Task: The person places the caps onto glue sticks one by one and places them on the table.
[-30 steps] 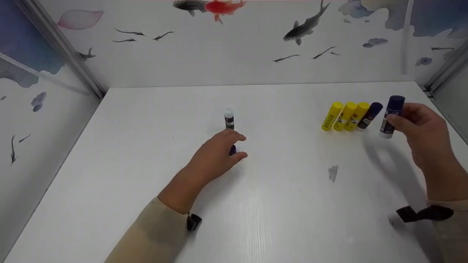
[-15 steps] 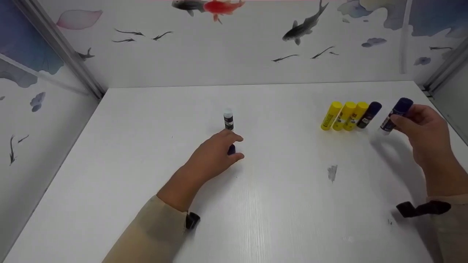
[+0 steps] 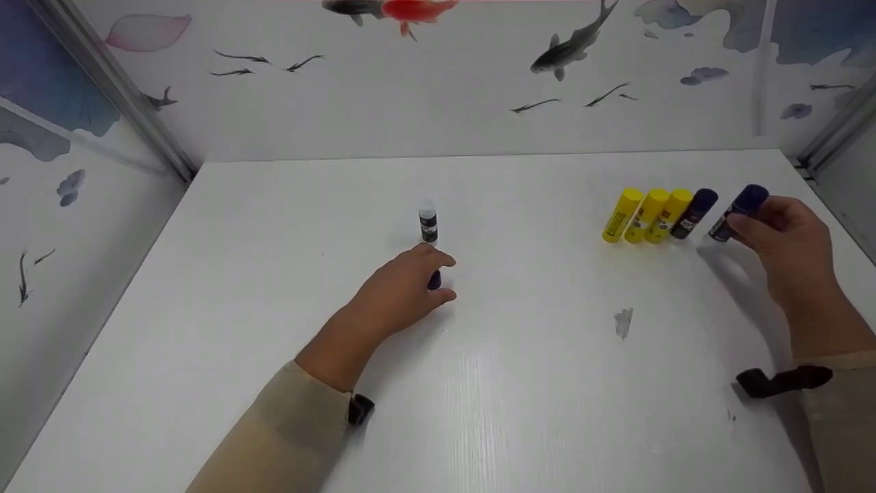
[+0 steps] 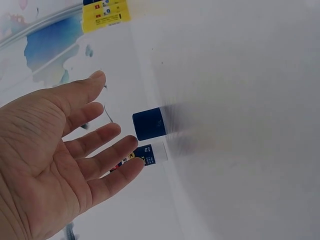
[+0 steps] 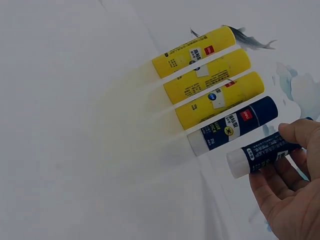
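My right hand pinches a navy glue stick with a white base, between thumb and fingers. It is at the right end of a row of standing glue sticks, apart from the nearest navy one. Three yellow glue sticks make up the rest of the row. My left hand, fingers spread and loosely bent, holds nothing. Close to its fingers stands a navy cap, partly hidden in the head view. Just beyond is a dark-labelled glue stick with a pale top.
The white tabletop has a grey smudge right of the middle. White panels with painted fish rise behind and at the left. Black straps are on the wrists.
My right hand has lowered the navy glue stick toward the table and tilted it, its top leaning right. My left hand has barely moved.
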A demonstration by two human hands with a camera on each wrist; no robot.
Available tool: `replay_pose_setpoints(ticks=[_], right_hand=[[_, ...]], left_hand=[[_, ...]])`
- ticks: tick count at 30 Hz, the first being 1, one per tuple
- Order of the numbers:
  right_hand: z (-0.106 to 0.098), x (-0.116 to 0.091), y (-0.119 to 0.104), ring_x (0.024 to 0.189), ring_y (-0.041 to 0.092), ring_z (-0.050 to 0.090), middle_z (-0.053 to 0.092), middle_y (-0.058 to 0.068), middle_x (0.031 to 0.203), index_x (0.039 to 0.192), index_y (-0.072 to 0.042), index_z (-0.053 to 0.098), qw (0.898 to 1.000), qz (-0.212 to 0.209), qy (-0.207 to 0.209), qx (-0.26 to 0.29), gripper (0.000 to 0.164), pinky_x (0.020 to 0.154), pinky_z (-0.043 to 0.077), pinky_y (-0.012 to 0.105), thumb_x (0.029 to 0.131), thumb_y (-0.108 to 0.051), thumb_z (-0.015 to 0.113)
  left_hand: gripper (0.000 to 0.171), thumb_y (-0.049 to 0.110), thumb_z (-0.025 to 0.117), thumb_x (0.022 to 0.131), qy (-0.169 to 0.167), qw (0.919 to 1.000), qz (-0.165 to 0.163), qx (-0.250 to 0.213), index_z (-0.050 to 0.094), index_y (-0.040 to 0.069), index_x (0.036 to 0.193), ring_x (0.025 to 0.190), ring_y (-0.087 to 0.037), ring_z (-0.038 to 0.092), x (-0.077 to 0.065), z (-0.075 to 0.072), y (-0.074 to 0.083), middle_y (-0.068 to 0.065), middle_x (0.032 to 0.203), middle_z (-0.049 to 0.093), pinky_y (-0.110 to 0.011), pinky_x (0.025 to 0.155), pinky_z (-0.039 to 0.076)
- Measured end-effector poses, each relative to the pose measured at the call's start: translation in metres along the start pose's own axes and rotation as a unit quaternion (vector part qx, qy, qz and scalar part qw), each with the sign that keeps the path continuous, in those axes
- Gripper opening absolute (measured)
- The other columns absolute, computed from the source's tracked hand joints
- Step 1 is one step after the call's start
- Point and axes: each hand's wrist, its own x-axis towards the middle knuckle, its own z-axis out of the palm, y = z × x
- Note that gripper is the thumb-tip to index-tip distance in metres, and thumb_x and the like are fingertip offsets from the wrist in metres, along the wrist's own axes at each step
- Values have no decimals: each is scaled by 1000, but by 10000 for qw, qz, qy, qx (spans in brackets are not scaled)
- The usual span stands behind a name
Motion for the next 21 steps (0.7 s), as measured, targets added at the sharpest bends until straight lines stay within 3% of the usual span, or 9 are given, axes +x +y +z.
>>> replay_pose_setpoints(ticks=[8,21], right_hand=[[0,6,3,99,1,65,58,-3,112,120,-16,59,9986,152,91,-499,36,82,56,9,91,-20,80],[-4,11,5,98,0,66,59,-4,114,122,-15,59,9990,402,7,-173,43,81,58,11,88,-19,84]], left_hand=[[50,27,74,98,-125,9998,-140,118,59,18,145,131,-22,59,2,1,0,-5,143,59,-40,113,50],[51,27,74,98,-248,9981,-175,540,59,16,145,132,-25,59,6,-2,-4,-7,144,58,-42,110,52]])
